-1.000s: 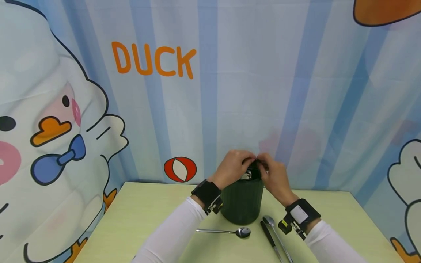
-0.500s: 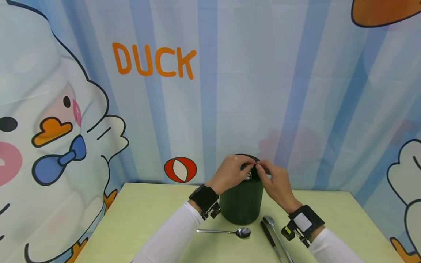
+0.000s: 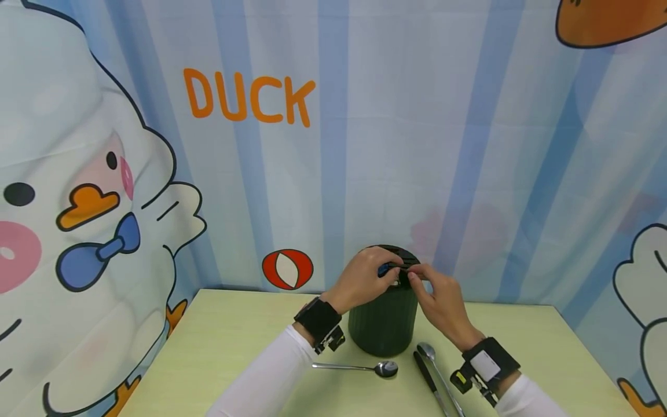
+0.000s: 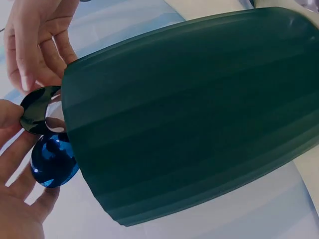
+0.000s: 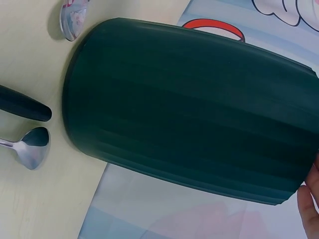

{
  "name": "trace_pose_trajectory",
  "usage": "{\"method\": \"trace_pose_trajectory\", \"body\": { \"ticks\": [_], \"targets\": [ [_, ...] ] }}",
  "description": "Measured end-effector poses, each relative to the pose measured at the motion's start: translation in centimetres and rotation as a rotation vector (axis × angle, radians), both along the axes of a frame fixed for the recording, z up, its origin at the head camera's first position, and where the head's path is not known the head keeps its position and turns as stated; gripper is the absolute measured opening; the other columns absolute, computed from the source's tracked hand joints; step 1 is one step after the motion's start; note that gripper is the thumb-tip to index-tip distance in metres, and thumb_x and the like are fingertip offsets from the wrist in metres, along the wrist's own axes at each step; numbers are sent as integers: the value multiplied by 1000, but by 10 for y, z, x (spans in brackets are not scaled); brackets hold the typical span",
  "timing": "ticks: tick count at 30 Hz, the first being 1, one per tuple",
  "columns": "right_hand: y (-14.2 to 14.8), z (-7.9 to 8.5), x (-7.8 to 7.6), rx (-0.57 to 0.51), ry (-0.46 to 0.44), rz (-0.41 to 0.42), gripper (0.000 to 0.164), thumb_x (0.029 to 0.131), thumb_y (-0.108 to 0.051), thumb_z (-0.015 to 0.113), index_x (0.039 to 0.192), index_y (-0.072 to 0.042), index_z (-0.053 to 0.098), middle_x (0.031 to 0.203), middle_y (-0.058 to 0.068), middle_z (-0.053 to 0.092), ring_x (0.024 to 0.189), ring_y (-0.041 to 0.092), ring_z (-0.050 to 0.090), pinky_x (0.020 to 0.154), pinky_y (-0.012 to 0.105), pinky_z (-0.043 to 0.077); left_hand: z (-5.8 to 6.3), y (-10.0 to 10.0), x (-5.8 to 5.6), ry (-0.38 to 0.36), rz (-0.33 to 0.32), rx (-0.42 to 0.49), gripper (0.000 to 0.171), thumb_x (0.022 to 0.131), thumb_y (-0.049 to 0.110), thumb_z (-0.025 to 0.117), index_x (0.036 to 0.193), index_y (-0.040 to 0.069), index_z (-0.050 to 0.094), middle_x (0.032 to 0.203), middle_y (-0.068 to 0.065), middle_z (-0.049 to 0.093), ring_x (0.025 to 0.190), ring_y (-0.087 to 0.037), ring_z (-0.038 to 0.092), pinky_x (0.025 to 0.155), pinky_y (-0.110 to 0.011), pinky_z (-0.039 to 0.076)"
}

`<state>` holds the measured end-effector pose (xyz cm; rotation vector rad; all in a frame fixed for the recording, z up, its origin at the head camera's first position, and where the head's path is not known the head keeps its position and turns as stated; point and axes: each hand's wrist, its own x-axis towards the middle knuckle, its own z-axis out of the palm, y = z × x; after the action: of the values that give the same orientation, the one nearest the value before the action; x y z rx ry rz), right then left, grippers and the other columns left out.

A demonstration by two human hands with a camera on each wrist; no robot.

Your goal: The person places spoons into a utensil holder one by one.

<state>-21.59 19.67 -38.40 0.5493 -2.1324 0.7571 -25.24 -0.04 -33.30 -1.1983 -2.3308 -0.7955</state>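
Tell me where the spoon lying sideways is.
Near the bottom middle of the head view, the spoon lies on the table, in front of the green container and left of the black-handled utensil.

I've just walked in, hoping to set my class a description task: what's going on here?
A person's left hand pinches a shiny dark piece at the mouth of an upright dark green container, with a shiny blue piece beside it. The right hand is right by the dark piece; whether it grips it is unclear. Two spoons and a black-handled utensil lie on the table.
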Motion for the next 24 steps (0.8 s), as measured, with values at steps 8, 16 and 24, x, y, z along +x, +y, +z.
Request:
{"method": "trace_pose_trajectory", "body": {
  "ticks": [8,16,24],
  "targets": [
    [1,4,8,-21,-5,-29,21,96,-13,63,116,-9,66,109,12,72,98,29,68,80,49,55,-2,-14,2,55,-20,83,38,100,22,57,137,12,56,144,-8,54,136,-24,48,115,-35,39],
    [-1,11,26,18,49,63,65,92,-32,68,148,-12,42,153,17,40,139,40,39,103,67,38,-5,-37,17,188,66,26,71,94,35,65,155,19,32,165,-8,21,153,-35,16,124,-56,13],
    [-11,5,49,135,68,108,95,90,-70,50,153,-3,29,163,22,12,153,40,7,108,78,18,-24,-65,46,177,159,-161,95,88,66,58,160,30,7,168,-2,-5,154,-38,-5,119,-68,4]
  ]
}}
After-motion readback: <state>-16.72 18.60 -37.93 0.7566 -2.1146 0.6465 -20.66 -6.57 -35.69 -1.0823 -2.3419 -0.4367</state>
